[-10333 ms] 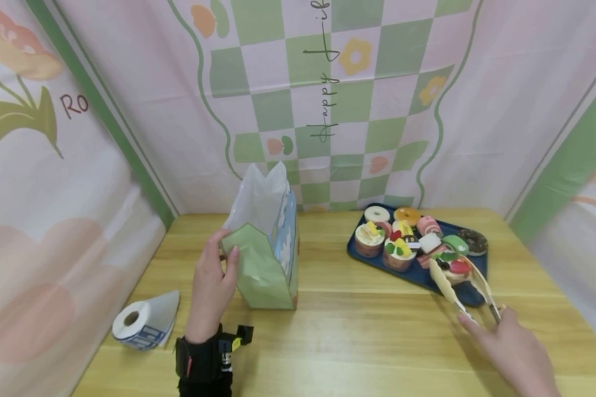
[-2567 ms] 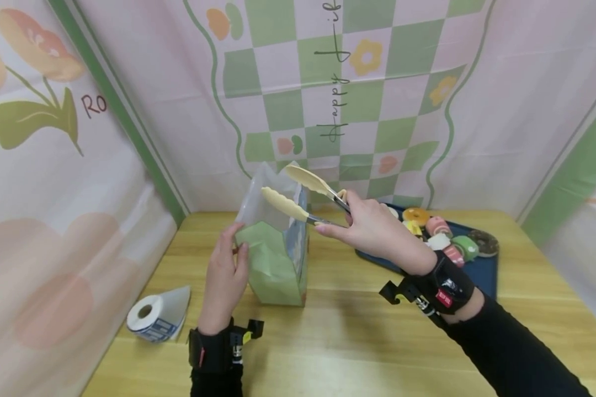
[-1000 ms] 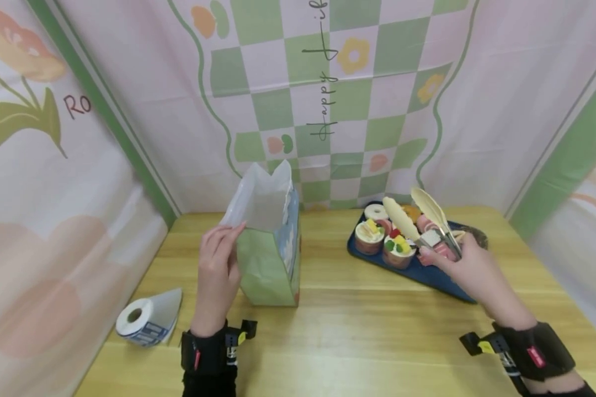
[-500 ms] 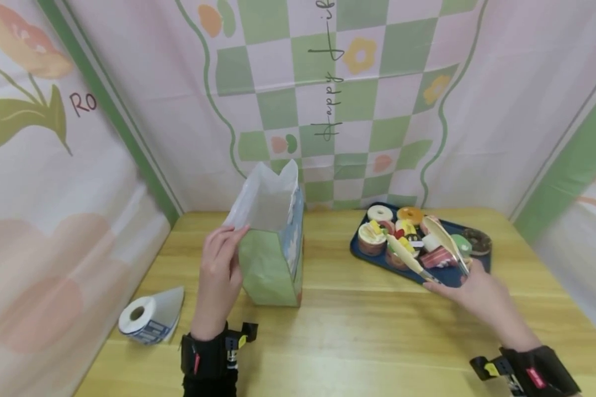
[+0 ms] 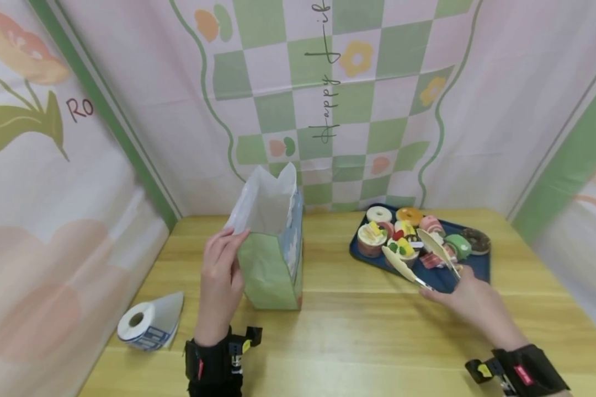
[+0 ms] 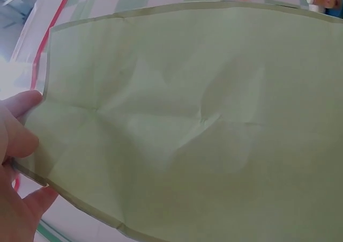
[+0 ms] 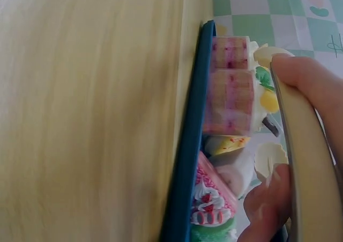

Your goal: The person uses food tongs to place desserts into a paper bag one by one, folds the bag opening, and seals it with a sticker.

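My left hand pinches the upper edge of a green paper bag, which stands upright with its white-lined mouth spread. In the left wrist view the bag's green side fills most of the frame, fingers at its left edge. My right hand holds cream-tipped tongs low over the blue tray. Their spread tips stand either side of a cake cup topped with yellow and green fruit; contact is unclear. Another cake cup sits to its left. The bag's contents are hidden.
The tray also bears a white donut, an orange donut, a chocolate donut, a green round cake and other small cakes. A label roll lies at the table's left. A patterned curtain hangs behind.
The red-topped cake cup gripped in the tongs earliest is gone from the tray; the tongs were later over the bag, empty. They have since returned and lowered around another cup. The left hand stays.
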A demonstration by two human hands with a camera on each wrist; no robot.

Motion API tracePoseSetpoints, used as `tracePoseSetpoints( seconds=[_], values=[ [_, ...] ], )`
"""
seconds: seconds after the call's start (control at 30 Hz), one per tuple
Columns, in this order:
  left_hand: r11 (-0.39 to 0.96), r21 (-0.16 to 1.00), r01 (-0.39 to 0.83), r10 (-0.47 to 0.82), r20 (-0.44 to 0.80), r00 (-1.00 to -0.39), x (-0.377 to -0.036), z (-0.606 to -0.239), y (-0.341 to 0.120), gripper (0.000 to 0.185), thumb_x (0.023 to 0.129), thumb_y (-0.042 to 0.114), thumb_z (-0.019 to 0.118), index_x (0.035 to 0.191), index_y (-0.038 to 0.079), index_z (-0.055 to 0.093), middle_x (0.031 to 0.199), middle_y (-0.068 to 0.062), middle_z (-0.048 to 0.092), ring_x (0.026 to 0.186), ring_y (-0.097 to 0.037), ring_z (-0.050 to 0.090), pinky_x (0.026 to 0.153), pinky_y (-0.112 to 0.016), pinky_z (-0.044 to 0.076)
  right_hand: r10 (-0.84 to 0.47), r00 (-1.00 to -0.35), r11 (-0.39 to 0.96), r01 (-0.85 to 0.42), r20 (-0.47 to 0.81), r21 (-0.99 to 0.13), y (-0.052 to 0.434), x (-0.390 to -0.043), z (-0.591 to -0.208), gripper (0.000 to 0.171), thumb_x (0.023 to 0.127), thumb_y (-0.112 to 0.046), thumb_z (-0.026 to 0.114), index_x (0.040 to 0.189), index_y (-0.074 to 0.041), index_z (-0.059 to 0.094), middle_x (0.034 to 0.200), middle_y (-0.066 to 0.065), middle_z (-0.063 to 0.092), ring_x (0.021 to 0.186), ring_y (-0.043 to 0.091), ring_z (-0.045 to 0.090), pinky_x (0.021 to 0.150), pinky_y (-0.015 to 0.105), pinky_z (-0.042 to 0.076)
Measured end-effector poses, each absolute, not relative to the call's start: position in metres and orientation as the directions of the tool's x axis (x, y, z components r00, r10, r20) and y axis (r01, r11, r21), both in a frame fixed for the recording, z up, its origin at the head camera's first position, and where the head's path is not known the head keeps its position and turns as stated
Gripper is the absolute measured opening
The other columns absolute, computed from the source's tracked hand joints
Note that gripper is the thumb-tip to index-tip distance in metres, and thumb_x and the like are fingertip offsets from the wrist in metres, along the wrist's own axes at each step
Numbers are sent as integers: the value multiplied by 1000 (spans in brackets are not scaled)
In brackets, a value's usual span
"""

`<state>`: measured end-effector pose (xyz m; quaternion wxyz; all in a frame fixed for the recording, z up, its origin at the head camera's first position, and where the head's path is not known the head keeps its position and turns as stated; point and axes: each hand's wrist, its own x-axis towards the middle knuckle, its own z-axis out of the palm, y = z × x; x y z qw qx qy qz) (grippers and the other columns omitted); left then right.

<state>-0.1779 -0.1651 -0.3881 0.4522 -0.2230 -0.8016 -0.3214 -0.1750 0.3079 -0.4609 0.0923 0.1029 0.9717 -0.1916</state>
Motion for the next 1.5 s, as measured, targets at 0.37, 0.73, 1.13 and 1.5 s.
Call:
tracePoseSetpoints(
  seconds=[0.37,0.73,1.13,1.5],
  values=[
    [688,317,653,68,867,-493,-177,-386,-164,55,80,-24,52,122,8,66,112,-13,66,116,-31,55,99,-49,48,166,-962,898,239,-218,-370,303,-179,-471,141,72,-87,52,138,29,10,126,57,33,108,67,46,75,64,48],
    [665,329,670,58,872,-486,-179,-386,-163,46,82,-20,56,117,7,68,103,-11,67,109,-30,56,97,-42,47,153,-959,898,235,-237,-372,297,-180,-480,138,74,-88,47,138,29,14,128,56,33,108,69,44,77,68,45],
    [669,286,686,52,903,-427,-183,-388,-164,36,82,-12,65,115,4,68,98,-12,67,103,-31,58,99,-41,44,140,-965,898,218,-220,-383,297,-183,-492,134,76,-87,46,138,28,16,129,55,32,111,68,44,77,68,46],
    [679,284,677,58,898,-436,-184,-390,-165,36,79,-8,71,113,5,69,98,-12,66,104,-32,56,98,-44,44,140,-956,887,237,-257,-397,294,-183,-493,133,77,-87,42,139,27,15,132,55,28,115,68,41,82,69,44]
  ],
)
